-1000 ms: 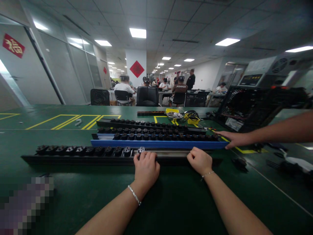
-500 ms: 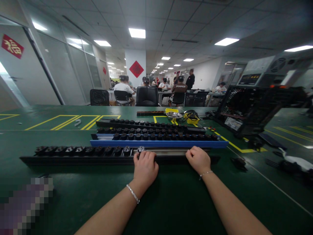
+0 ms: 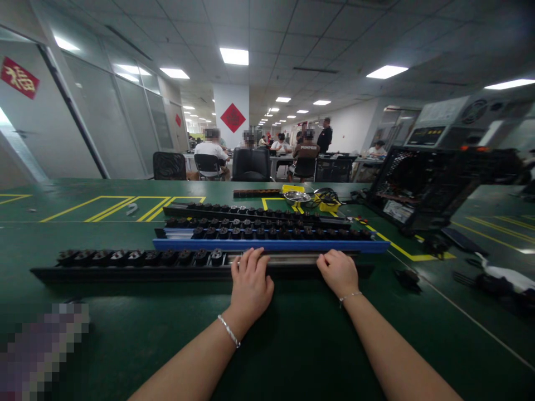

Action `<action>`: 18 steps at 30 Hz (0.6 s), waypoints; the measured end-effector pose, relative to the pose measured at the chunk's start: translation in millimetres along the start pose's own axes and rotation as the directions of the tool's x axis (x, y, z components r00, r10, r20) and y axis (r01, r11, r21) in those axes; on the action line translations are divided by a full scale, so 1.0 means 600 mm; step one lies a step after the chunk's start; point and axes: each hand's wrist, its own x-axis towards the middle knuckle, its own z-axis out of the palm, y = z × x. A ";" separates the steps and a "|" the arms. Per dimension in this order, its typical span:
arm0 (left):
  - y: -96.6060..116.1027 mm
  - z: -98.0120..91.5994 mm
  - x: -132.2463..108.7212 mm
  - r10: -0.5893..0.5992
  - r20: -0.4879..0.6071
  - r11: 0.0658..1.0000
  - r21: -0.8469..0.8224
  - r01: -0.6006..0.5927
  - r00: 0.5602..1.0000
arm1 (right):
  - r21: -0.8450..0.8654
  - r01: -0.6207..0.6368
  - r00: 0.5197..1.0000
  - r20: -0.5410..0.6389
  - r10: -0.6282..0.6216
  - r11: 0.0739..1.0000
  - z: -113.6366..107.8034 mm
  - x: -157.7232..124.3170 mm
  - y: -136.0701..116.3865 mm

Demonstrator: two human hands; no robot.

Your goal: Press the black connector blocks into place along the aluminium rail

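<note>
A long black power-strip rail lies across the green table in front of me. Black sockets sit in a row along its left half, while bare metal channel shows between my hands. My left hand reaches over the rail just right of the last visible socket. Its fingers are bent down over the channel and appear closed on a socket they hide. Curled on the rail near its right end is my right hand, closed around the edge, with its fingertips mostly hidden.
Behind stand a blue rail and a black rail, both lined with sockets. An open computer case stands at right. A metal bowl and yellow bins are at the back. A loose black part lies right.
My left hand has shifted slightly right and its fingers reach farther over the rail. The socket seen by its fingertips is now out of sight. My right hand stays almost in place.
</note>
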 end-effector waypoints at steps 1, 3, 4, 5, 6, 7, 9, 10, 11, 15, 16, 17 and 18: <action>-0.001 0.003 -0.001 -0.036 -0.034 0.999 0.027 0.037 0.999 | -0.006 -0.005 1.000 0.003 0.005 1.000 0.000 0.000 0.000; -0.004 0.010 -0.002 -0.098 -0.074 0.992 0.066 0.103 0.992 | -0.009 -0.012 1.000 0.006 0.012 1.000 0.001 0.000 0.000; -0.005 0.013 -0.003 -0.111 -0.076 0.990 0.075 0.116 0.991 | -0.007 -0.013 1.000 0.007 0.013 1.000 0.002 0.001 0.000; -0.006 0.016 -0.004 -0.110 -0.069 0.990 0.078 0.115 0.992 | -0.005 -0.012 1.000 0.008 0.012 1.000 0.002 0.001 0.000; -0.007 0.018 -0.004 -0.106 -0.061 0.991 0.077 0.110 0.993 | -0.003 -0.012 1.000 0.008 0.012 1.000 0.002 0.001 0.000; -0.008 0.019 -0.004 -0.099 -0.049 0.992 0.074 0.102 0.994 | -0.002 -0.011 1.000 0.009 0.011 1.000 0.002 0.001 0.000; -0.008 0.019 -0.004 -0.086 -0.027 0.994 0.062 0.088 0.996 | -0.002 -0.012 1.000 0.015 0.012 1.000 0.002 0.001 0.000; -0.007 0.018 -0.004 -0.081 -0.015 0.995 0.056 0.082 0.997 | -0.004 -0.013 1.000 0.020 0.013 1.000 0.001 0.002 0.000; -0.007 0.017 -0.004 -0.076 -0.006 0.996 0.050 0.076 0.997 | -0.006 -0.014 1.000 0.026 0.014 1.000 0.001 0.002 -0.001; -0.007 0.015 -0.002 -0.064 0.008 0.997 0.036 0.064 0.998 | -0.005 -0.013 1.000 0.028 0.013 1.000 -0.001 0.002 -0.001; -0.007 0.015 -0.001 -0.063 0.007 0.998 0.033 0.062 0.998 | 0.000 -0.011 1.000 0.025 0.011 1.000 -0.001 0.002 -0.001; -0.008 0.015 -0.001 -0.059 0.006 0.998 0.029 0.059 0.998 | 0.007 -0.010 1.000 0.023 0.010 1.000 -0.001 0.002 -0.001; -0.008 0.016 -0.001 -0.054 0.005 0.998 0.026 0.054 0.999 | 0.013 -0.011 1.000 0.022 0.011 1.000 -0.001 0.002 -0.002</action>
